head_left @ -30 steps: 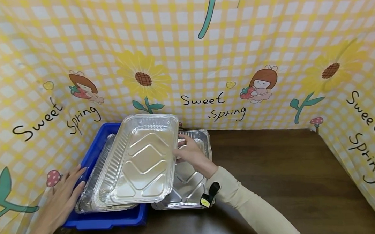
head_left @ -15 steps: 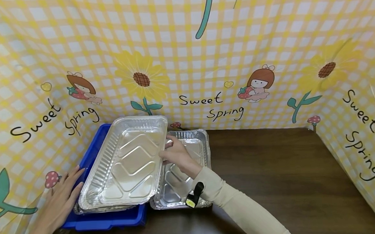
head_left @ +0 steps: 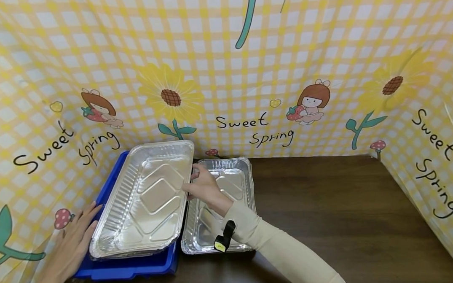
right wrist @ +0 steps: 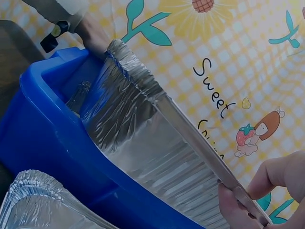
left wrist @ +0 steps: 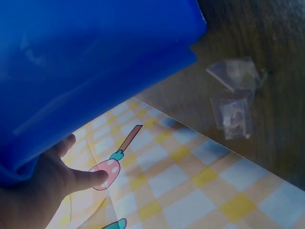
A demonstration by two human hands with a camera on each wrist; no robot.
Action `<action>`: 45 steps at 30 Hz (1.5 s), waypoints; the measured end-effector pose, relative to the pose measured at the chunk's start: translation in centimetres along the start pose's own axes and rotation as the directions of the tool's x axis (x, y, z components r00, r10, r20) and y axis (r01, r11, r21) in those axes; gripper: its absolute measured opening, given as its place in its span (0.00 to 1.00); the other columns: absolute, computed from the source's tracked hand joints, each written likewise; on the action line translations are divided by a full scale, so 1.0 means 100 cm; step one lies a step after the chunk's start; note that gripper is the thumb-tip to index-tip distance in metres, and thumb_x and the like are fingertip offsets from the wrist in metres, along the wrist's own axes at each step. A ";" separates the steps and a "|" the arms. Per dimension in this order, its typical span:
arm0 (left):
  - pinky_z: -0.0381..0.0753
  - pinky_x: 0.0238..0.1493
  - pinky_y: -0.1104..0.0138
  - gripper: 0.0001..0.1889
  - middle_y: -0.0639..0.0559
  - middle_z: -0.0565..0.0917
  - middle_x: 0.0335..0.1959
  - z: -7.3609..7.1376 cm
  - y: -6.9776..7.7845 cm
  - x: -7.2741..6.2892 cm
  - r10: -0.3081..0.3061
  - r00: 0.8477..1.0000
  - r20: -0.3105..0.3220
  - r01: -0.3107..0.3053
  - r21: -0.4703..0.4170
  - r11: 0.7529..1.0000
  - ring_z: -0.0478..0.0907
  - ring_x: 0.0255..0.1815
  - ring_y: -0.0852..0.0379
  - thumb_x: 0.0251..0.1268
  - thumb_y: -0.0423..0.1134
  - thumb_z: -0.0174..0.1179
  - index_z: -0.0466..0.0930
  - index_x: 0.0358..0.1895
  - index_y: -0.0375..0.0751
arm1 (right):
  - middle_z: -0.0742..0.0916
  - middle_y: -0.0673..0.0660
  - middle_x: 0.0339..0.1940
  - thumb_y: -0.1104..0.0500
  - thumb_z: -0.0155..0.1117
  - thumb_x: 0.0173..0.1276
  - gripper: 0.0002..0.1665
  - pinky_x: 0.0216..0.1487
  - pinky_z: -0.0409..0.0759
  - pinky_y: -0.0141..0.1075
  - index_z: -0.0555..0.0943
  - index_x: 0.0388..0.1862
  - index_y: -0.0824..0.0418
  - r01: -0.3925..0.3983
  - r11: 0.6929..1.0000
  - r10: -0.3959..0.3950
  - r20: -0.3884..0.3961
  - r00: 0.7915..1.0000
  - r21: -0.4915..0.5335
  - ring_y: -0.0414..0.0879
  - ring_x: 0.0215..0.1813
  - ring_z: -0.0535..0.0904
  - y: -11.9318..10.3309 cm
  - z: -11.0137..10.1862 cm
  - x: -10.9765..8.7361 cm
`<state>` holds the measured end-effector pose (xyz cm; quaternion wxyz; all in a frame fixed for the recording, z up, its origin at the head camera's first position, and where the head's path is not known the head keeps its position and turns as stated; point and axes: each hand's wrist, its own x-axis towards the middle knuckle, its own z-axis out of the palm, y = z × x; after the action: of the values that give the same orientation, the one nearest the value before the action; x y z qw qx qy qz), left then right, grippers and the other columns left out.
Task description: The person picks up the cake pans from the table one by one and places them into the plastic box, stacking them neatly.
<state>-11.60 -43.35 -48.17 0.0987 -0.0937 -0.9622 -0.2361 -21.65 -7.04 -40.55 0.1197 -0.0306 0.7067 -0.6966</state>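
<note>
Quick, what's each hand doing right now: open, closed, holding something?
Left hand: open, fingers extended against the side of the blue bin.
Right hand: closed on the rim of the foil tray above that bin.

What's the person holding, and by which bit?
The right hand pinches the higher foil tray by its long right rim. The left hand only touches the blue bin.

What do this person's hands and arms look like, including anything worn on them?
The left hand and right hand are bare, without gloves. The right sleeve is long, plain and beige, with a black wrist device marked by a yellow label. The left sleeve looks pale, with a similar black device.
</note>
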 end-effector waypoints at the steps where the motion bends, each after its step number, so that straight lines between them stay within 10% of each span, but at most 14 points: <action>1: 0.25 0.71 0.23 0.27 0.35 0.53 0.86 0.000 0.000 0.000 0.003 1.000 -0.002 -0.003 -0.005 1.000 0.40 0.85 0.27 0.90 0.41 0.39 0.57 0.84 0.40 | 0.79 0.58 0.44 0.77 0.64 0.55 0.49 0.30 0.88 0.38 0.66 0.79 0.68 0.000 1.000 0.000 -0.003 1.000 -0.006 0.43 0.24 0.78 0.000 0.000 0.000; 45: 0.28 0.72 0.24 0.27 0.35 0.50 0.87 -0.001 -0.005 0.001 0.016 0.999 0.044 -0.017 0.024 1.000 0.40 0.85 0.26 0.90 0.40 0.37 0.56 0.84 0.35 | 0.81 0.58 0.44 0.79 0.68 0.58 0.48 0.29 0.88 0.38 0.65 0.79 0.68 -0.026 1.000 0.026 -0.012 1.000 -0.012 0.61 0.28 0.89 0.018 0.048 0.013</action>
<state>-11.80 -43.83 -48.26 0.0806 -0.1058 -0.9661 -0.2215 -21.64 -11.96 -42.45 0.1242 -0.0180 0.7119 -0.6910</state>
